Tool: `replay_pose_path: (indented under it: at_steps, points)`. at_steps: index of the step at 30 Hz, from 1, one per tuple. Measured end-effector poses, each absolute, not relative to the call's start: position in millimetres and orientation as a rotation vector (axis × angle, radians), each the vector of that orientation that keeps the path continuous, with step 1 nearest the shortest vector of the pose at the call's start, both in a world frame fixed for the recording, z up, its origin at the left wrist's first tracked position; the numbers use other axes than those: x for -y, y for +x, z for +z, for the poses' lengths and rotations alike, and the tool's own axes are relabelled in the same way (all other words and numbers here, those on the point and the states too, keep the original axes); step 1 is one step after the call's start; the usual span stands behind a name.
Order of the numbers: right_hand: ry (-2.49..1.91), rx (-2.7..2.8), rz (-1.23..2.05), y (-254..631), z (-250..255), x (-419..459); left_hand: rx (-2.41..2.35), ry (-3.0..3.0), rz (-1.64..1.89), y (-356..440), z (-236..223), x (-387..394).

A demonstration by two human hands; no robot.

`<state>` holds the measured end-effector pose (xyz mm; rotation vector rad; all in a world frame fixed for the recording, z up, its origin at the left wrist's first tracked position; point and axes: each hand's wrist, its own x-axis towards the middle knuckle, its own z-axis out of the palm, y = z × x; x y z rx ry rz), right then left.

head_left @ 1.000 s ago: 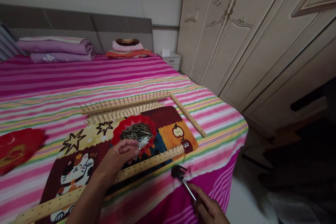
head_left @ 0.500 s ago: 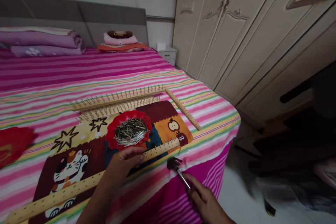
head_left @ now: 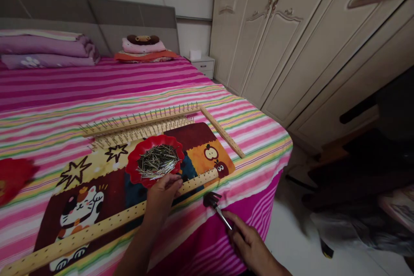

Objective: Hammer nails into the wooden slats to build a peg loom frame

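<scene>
My right hand (head_left: 247, 239) is wrapped round the handle of a claw hammer (head_left: 212, 200), its dark head low over the bed near the front edge. My left hand (head_left: 164, 192) is closed in a pinch above a long drilled wooden strip (head_left: 118, 221), beside the bowl; whatever is between its fingertips is too small to make out. Small nails stand in the strip's right end. Just behind that hand, a red scalloped bowl (head_left: 132, 157) holds a heap of loose nails (head_left: 158, 161). Under the bowl and strip lies a patterned mat (head_left: 184, 131) with a cat and apples.
Two wooden strips (head_left: 139, 121) full of upright nails lie behind the bowl. Another drilled strip (head_left: 223, 133) lies at an angle to the right. A red object (head_left: 14, 179) is at the left. Beyond the bed stand a wardrobe (head_left: 258, 43) and a small nightstand (head_left: 203, 65).
My left hand has shifted right along the strip, its fingers now more upright and pinched. The hammer stays in my right hand at nearly the same spot. The view has turned slightly.
</scene>
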<state>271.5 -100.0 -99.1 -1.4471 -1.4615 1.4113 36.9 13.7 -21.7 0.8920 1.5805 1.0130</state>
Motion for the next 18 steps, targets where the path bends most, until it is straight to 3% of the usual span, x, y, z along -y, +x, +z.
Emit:
replay_pose_path:
  at_steps: [11,18]
  points:
    - [-1.468,1.466,1.392,271,-96,100,-1.635,1.003,0.999,37,-32,-11]
    - [-1.482,1.434,1.382,264,-75,102,-1.817,1.426,0.833,36,-31,-8]
